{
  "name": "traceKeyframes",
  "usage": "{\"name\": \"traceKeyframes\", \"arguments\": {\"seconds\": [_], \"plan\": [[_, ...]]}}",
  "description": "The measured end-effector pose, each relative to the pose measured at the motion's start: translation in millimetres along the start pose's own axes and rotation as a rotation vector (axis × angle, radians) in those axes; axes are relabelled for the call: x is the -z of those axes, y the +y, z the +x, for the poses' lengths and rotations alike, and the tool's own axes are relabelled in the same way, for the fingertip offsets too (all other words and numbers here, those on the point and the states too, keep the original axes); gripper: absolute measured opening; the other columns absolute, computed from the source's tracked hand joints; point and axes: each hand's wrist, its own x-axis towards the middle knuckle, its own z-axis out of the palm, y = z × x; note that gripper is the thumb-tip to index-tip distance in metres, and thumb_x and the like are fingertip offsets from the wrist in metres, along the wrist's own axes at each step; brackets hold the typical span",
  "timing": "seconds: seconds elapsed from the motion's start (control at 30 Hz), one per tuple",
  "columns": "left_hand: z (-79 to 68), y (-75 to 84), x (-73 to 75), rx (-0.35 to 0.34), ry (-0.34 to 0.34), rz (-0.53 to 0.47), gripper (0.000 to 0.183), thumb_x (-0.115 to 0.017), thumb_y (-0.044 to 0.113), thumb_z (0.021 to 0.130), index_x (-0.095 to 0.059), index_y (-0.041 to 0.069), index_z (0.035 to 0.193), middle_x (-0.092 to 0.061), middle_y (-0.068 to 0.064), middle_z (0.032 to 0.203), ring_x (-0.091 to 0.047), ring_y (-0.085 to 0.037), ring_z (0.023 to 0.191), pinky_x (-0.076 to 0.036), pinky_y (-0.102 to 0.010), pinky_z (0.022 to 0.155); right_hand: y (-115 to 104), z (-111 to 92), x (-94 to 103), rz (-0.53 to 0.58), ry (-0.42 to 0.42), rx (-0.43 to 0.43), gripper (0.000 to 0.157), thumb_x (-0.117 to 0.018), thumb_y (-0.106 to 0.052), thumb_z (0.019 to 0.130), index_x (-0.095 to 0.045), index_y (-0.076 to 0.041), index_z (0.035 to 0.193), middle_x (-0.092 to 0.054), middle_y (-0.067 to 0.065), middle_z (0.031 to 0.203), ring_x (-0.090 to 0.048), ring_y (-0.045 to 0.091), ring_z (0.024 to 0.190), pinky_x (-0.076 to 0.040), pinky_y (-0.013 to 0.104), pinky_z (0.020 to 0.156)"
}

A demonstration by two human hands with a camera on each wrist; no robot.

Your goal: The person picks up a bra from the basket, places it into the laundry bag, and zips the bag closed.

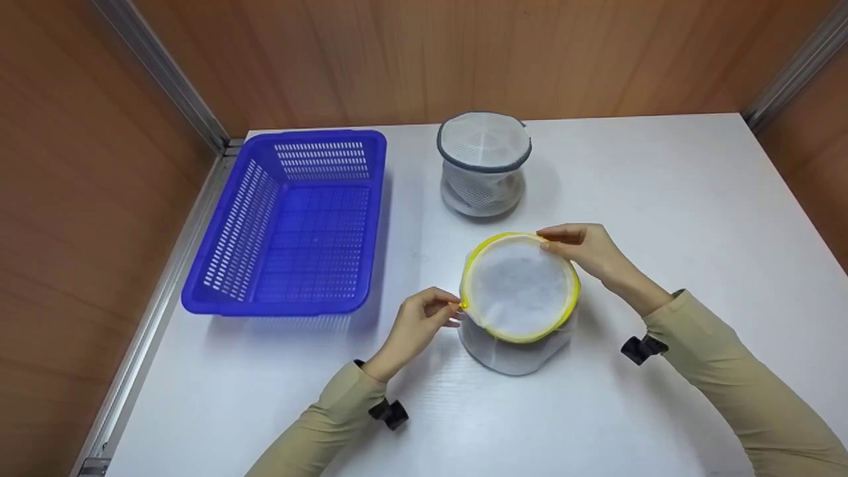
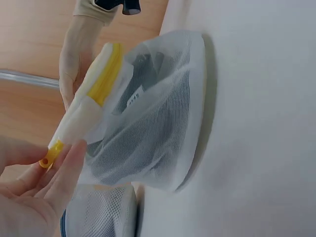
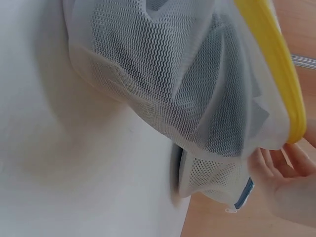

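Note:
A white mesh laundry bag (image 1: 520,288) with a yellow zipper round its top stands on the table, its round lid facing up. My left hand (image 1: 421,321) pinches the yellow zipper pull (image 2: 52,154) at the left side of the rim. On the far right of the rim, my right hand (image 1: 593,255) grips the edge between thumb and fingers. Through the mesh in the left wrist view, something dark with a small white label (image 2: 135,96) shows inside; its kind cannot be told. The right wrist view shows the yellow zipper band (image 3: 279,64) close to the right fingers.
Behind the bag stands a second mesh laundry bag (image 1: 483,162) with a dark blue-grey rim. A blue plastic basket (image 1: 376,225) with slotted sides sits at the left of the white table (image 1: 695,218). Wooden panels (image 1: 464,59) border the table at the back and sides.

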Motion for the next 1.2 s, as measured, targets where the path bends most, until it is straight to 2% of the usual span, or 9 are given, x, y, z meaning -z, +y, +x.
{"name": "traceKeyframes", "arguments": {"seconds": [0.2, 0.33, 0.5, 0.67, 0.87, 1.2], "plan": [[-0.1, -3.9, -6.4, 0.141, 0.072, -0.201, 0.022, -0.055, -0.003, 0.083, -0.051, -0.016, 0.099, -0.06, -0.015, 0.082, -0.062, -0.03, 0.081, -0.052, -0.035, 0.073, 5.8, -16.6, 3.8, 0.041, 0.066, 0.013, 0.044, -0.064, -0.029, 0.08, -0.059, 0.001, 0.112, -0.063, 0.003, 0.104, -0.057, 0.0, 0.088, -0.046, 0.016, 0.077], [-0.7, -6.3, -10.5, 0.207, 0.116, -0.279, 0.026, -0.056, -0.003, 0.081, -0.049, -0.016, 0.103, -0.059, -0.01, 0.079, -0.063, -0.027, 0.077, -0.052, -0.036, 0.073, 11.1, -29.0, 3.9, 0.092, 0.124, 0.028, 0.044, -0.064, -0.025, 0.081, -0.057, 0.005, 0.112, -0.065, -0.003, 0.096, -0.06, 0.001, 0.083, -0.048, 0.018, 0.074], [-0.9, -8.1, -14.5, 0.25, 0.126, -0.338, 0.029, -0.058, -0.002, 0.08, -0.049, -0.016, 0.105, -0.061, -0.008, 0.081, -0.063, -0.021, 0.075, -0.051, -0.036, 0.075, 15.9, -41.3, 2.7, 0.103, 0.168, 0.033, 0.039, -0.063, -0.021, 0.082, -0.059, 0.005, 0.11, -0.064, -0.009, 0.089, -0.061, 0.003, 0.077, -0.05, 0.021, 0.071], [0.6, -9.9, -18.4, 0.252, 0.138, -0.368, 0.027, -0.058, -0.003, 0.08, -0.051, -0.016, 0.103, -0.061, -0.008, 0.081, -0.062, -0.018, 0.074, -0.051, -0.035, 0.075, 17.9, -47.5, 1.1, 0.085, 0.168, -0.006, 0.041, -0.064, -0.025, 0.081, -0.059, 0.004, 0.11, -0.064, -0.007, 0.088, -0.061, 0.005, 0.075, -0.049, 0.021, 0.072], [3.4, -6.0, -24.9, 0.242, 0.17, -0.406, 0.025, -0.058, -0.003, 0.081, -0.051, -0.016, 0.101, -0.061, -0.007, 0.08, -0.062, -0.017, 0.073, -0.051, -0.034, 0.075, 18.3, -50.6, 2.4, 0.085, 0.137, -0.064, 0.046, -0.064, -0.031, 0.08, -0.058, 0.002, 0.112, -0.064, -0.011, 0.09, -0.059, 0.005, 0.081, -0.046, 0.019, 0.075], [20.6, 12.3, -29.5, 0.208, 0.221, -0.438, 0.024, -0.057, -0.004, 0.081, -0.053, -0.016, 0.102, -0.062, -0.005, 0.077, -0.061, -0.014, 0.07, -0.052, -0.032, 0.072, 12.8, -48.8, 10.3, 0.259, 0.115, -0.089, 0.051, -0.062, -0.026, 0.083, -0.05, 0.01, 0.117, -0.063, -0.01, 0.093, -0.058, 0.003, 0.087, -0.048, 0.019, 0.077]]}}
